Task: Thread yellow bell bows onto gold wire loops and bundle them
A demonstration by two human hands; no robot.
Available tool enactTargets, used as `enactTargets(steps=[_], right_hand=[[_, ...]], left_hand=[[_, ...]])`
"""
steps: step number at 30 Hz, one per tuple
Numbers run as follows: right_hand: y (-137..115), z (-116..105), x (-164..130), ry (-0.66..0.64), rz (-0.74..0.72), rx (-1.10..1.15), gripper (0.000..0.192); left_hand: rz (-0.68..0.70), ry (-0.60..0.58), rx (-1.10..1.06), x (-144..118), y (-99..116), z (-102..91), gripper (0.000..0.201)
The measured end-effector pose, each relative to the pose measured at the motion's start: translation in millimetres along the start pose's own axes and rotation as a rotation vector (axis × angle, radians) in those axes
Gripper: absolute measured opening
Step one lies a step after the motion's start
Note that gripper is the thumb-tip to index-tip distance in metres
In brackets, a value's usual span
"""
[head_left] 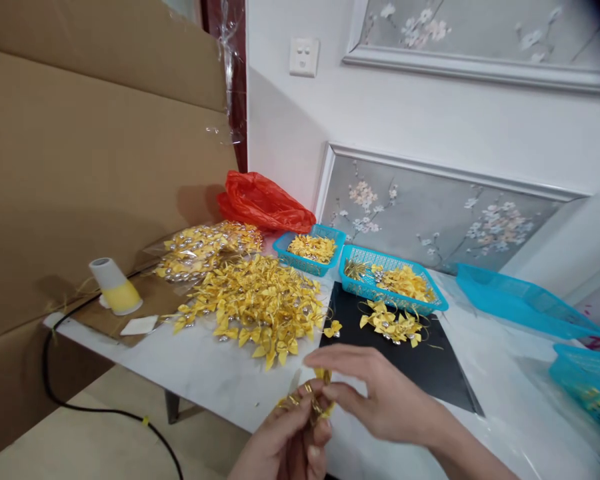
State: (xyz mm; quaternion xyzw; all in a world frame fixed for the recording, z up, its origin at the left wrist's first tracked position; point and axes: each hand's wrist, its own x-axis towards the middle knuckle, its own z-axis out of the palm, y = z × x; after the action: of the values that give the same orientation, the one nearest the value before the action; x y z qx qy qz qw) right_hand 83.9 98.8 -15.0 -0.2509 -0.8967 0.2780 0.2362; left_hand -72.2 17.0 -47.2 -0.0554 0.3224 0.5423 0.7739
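Observation:
At the bottom middle, my left hand (285,443) pinches a small gold ribbon bow (316,400) with thin gold wire. My right hand (375,393) meets it from the right, its fingertips on the same bow. Beyond my hands a big heap of finished gold bows (257,303) lies on the white table (205,373). A smaller cluster of bows (393,323) rests on a black mat (420,363).
Two turquoise baskets (310,250) (393,280) hold more gold pieces; emptier turquoise trays (523,303) (587,387) sit at the right. A bag of silver-beaded bows (205,247), a red plastic bag (263,200), a yellow thread cone (115,287) and cardboard sheets (80,153) stand left. A black cable (80,403) hangs off the table edge.

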Motion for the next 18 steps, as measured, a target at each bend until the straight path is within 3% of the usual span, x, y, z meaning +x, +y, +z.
enactTargets(steps=[2,5,8,13,18], right_hand=[[18,-8,12,0.109,0.106,-0.071,0.023],[52,-10,32,0.246,0.271,-0.183,0.02],[77,-2,47,0.224,0.352,-0.242,0.015],[84,7,49,0.171,0.374,-0.288,0.019],[84,-9,38,0.206,0.361,-0.241,0.016]], left_hand=[[-0.003,-0.014,-0.016,0,2,0.1,0.016],[-0.003,-0.037,-0.017,1,2,-0.2,0.014],[0.016,-0.029,0.005,3,0,-0.4,0.014],[0.065,0.012,-0.016,1,1,2.1,0.013],[0.018,0.016,-0.04,-4,2,8.6,0.011]])
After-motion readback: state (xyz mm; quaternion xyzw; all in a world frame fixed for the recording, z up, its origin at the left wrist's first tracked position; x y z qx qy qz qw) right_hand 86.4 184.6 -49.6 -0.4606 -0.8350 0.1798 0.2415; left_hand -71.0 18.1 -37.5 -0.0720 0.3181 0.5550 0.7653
